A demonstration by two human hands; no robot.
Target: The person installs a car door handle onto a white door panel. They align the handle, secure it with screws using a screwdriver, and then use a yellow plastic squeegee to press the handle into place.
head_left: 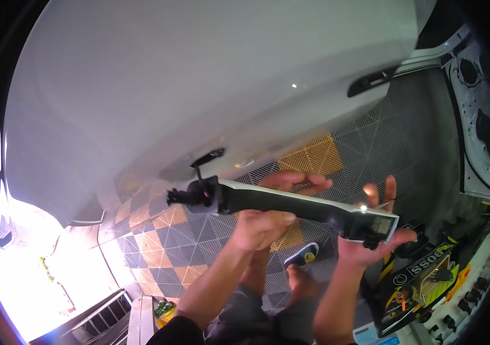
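Note:
A car door handle (291, 206), black on the side facing me with a pale, glossy edge, lies crosswise in front of me. My left hand (262, 227) wraps round its middle, thumb along the black side and fingers behind. At its right end my right hand (366, 250) cups the handle, with thumb and fingertips loosely apart around it. A thin, thread-like thing shows by the right fingertips; I cannot make out its kind. The left end carries a black mechanism (202, 194), and a dark cable-like piece runs up from it toward a black slot (207, 156) in the pale car panel (199, 86).
Another black handle recess (371, 83) sits farther right on the panel. A bare inner door shell (475, 121) stands at the far right. Below it, a black tool bag (414, 276) holds several tools. Grey and orange floor tiles (170, 247) spread underneath. A ladder (98, 316) lies lower left.

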